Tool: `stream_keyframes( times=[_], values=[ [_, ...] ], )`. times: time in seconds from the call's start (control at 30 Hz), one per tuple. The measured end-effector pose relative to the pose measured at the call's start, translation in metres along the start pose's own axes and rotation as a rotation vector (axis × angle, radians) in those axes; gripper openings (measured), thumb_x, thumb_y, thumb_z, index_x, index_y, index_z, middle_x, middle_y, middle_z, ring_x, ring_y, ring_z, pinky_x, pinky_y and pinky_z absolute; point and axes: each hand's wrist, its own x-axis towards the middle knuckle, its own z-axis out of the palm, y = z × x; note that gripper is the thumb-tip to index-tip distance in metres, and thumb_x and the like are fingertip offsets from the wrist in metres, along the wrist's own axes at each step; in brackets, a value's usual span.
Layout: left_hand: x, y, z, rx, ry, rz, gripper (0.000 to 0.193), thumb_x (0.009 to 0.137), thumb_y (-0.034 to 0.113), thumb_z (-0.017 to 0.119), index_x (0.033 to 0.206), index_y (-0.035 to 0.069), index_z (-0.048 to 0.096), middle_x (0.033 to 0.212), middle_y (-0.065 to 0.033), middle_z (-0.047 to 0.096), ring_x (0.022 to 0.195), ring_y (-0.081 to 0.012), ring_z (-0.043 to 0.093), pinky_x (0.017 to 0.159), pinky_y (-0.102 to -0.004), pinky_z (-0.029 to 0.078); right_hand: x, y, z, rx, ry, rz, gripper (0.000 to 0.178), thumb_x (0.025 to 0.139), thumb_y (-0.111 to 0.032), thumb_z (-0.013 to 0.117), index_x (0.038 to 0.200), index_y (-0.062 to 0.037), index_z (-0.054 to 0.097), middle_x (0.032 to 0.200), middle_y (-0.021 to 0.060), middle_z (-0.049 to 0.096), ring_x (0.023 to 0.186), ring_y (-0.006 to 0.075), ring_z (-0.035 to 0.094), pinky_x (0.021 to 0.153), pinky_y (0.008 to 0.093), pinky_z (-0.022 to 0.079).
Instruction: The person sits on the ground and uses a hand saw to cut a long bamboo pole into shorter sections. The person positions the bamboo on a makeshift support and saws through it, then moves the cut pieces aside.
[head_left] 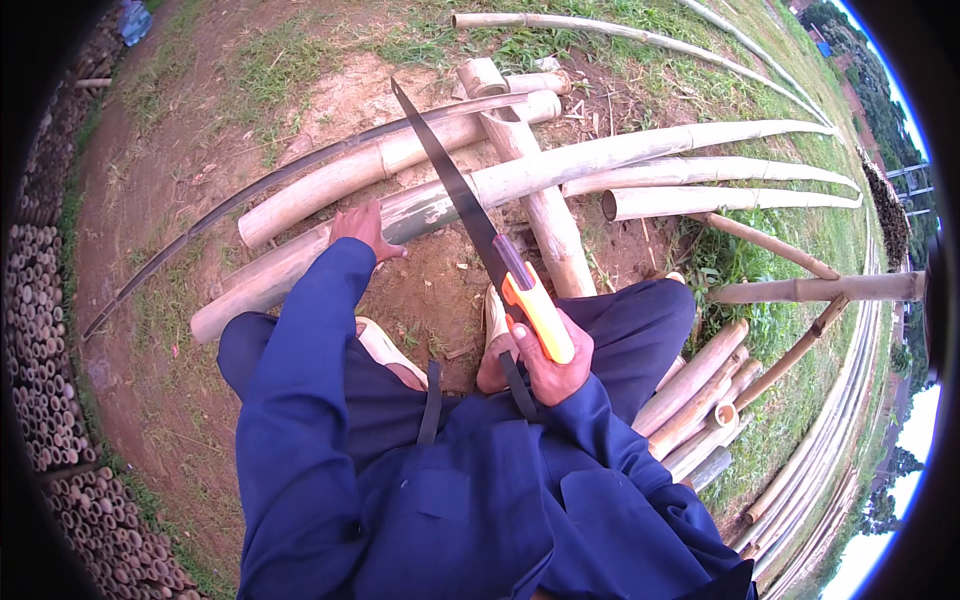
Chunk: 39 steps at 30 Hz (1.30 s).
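Steadying Left, Gripping Right

Resting the left hand (pixel 362 232), spread open rather than wrapping, on the bamboo pole (pixel 540 168) slanting in front across the bamboo support (pixel 552 235). Crossing that pole, rightward of the left thumb, with the saw (pixel 478 220); touching or hovering, impossible to tell. Closing the right hand (pixel 558 368) around the orange handle (pixel 540 315). Ideally keeping the thumb clear of the teeth, stroking square, pressing steadily towards the support. Finding no readable brand, label or writing.

Bright daylight glares white in the lower-right sky (pixel 865 562) while fisheye distortion bows edges.
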Motion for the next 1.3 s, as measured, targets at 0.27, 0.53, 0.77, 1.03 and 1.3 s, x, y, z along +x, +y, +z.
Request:
stream_keyframes(
  times=[0.27, 0.53, 0.77, 1.03, 1.3],
  values=[
    [-0.004, -0.001, -0.002, -0.004, -0.02, -0.013, 0.09, 0.07, 0.052, 0.084, 0.134, -0.003, 0.051, 0.117, -0.021, 0.07, 0.11, -0.0347, 0.068, 0.104, -0.0459, 0.048, -0.006, 0.024, 0.041, -0.167, -0.018, -0.09, 0.016, 0.093, -0.008, 0.072, 0.104, 0.0012, 0.066, 0.081, 0.0056, 0.066, 0.071, 0.0109, 0.06, 0.066, 0.0277, 0.049],
    [-0.003, 0.004, -0.013, -0.014, -0.02, 0.009, 0.084, 0.07, 0.051, 0.084, 0.129, -0.003, 0.055, 0.106, -0.023, 0.073, 0.099, -0.0351, 0.072, 0.093, -0.0423, 0.055, 0.001, 0.051, 0.047, -0.213, -0.073, -0.049, 0.019, 0.094, -0.009, 0.071, 0.107, 0.0026, 0.066, 0.079, 0.0072, 0.066, 0.07, 0.0123, 0.061, 0.067, 0.0286, 0.05],
    [-0.004, -0.003, -0.006, -0.015, -0.015, -0.012, 0.084, 0.07, 0.051, 0.084, 0.128, -0.002, 0.055, 0.105, -0.0217, 0.073, 0.102, -0.0356, 0.071, 0.093, -0.0431, 0.055, -0.042, 0.048, 0.032, -0.196, -0.077, -0.105, 0.019, 0.095, -0.009, 0.07, 0.109, 0.0034, 0.066, 0.082, 0.0079, 0.07, 0.069, 0.0127, 0.064, 0.067, 0.0291, 0.052],
    [0.0, -0.002, -0.01, -0.044, -0.025, 0.001, 0.087, 0.069, 0.052, 0.086, 0.13, -0.002, 0.054, 0.108, -0.0218, 0.072, 0.104, -0.0351, 0.07, 0.093, -0.0432, 0.056, 0.024, 0.067, 0.062, -0.16, -0.092, -0.033, 0.014, 0.095, -0.009, 0.07, 0.092, 0.0024, 0.063, 0.065, 0.0049, 0.059, 0.058, 0.0115, 0.052, 0.055, 0.0312, 0.043],
    [-0.003, 0.003, -0.011, -0.034, -0.079, -0.027, 0.087, 0.069, 0.051, 0.085, 0.132, -0.001, 0.054, 0.111, -0.0219, 0.072, 0.104, -0.0348, 0.071, 0.093, -0.0433, 0.056, -0.007, 0.068, 0.029, -0.298, -0.185, -0.015, 0.022, 0.095, -0.005, 0.067, 0.115, 0.0041, 0.068, 0.089, 0.0076, 0.072, 0.08, 0.0114, 0.066, 0.075, 0.0279, 0.053]
  ],
)
